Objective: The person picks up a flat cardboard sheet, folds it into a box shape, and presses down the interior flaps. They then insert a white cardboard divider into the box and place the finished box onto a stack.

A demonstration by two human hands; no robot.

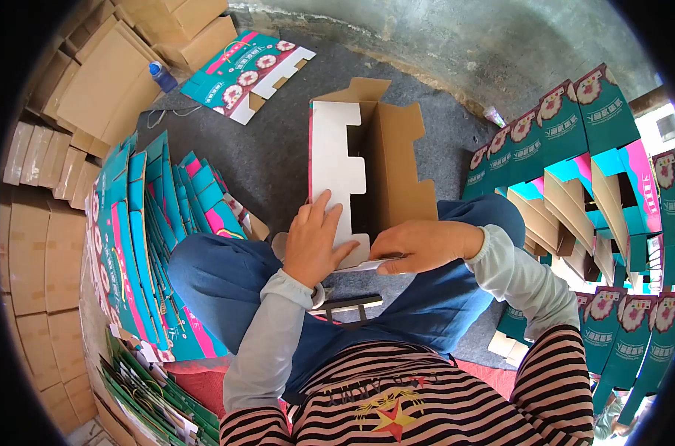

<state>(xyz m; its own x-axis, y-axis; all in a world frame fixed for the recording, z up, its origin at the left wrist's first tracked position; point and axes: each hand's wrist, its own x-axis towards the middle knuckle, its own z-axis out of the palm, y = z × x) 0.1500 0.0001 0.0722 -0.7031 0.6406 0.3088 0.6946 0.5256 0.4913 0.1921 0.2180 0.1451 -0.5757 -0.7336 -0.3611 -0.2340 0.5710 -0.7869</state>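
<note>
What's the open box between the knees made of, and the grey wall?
The box looks like cardboard: dull brown inside, with notched, folded edges, and smooth white on one flap.

The wall seems like rough concrete or plaster, because it's grey and blotchy.

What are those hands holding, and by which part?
An open box: the right hand grips its near edge, while the left hand lies spread on its white flap.

The cardboard box (404,163) is open, with its mouth turned upward. One long side has a white flap with notches and a thin pink edge; the opposite side shows plain brown (the inside is rather dark). It is situated between the knees (212,275).
</note>
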